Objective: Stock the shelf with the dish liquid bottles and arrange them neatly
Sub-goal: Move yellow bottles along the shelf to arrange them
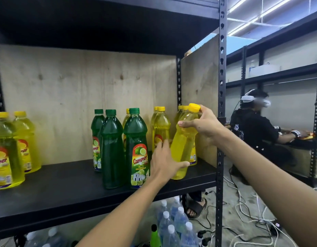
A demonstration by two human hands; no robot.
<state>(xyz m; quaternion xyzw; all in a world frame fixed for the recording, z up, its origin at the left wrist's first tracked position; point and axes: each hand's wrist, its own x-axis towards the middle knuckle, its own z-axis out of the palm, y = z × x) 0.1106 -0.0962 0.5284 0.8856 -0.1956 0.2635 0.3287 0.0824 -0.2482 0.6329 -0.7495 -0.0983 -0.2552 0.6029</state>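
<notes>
Fingers (205,110) of the right hand (205,127) clasp the tilted yellow bottle (182,148) near its top; the left hand (163,163), fingers straight, touches it lower down.

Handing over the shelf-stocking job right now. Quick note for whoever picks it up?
Right hand grips the front yellow bottle near its neck; left hand lies open against its lower body.
That bottle leans at the right front of the shelf, ahead of the rear yellow bottles.
Three green bottles stand mid-shelf, two left yellow bottles at the far left.
To do: stand it upright, square the rows.
</notes>
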